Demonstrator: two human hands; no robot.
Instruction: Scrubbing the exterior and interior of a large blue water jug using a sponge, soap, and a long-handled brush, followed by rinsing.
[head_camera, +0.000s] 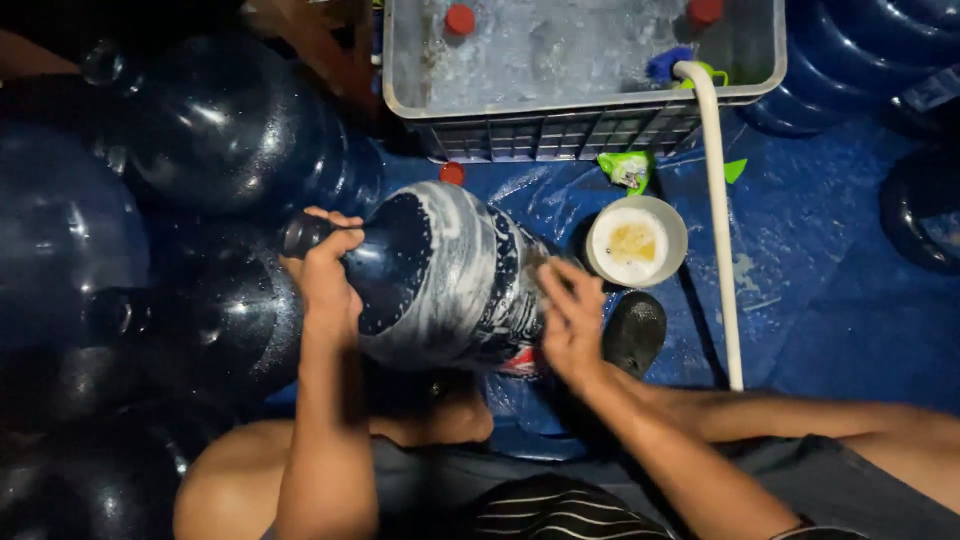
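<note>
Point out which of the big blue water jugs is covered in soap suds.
It is the blue jug lying on its side between the left hand, gripping its neck, and the right hand. White suds streak it; the other jugs look merely wet.

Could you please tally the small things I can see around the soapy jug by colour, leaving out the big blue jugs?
Red caps: 3, two in the crate and one on the blue sheet
White items: 2, the bowl and the hose
Green packets: 1
Total: 6
</note>
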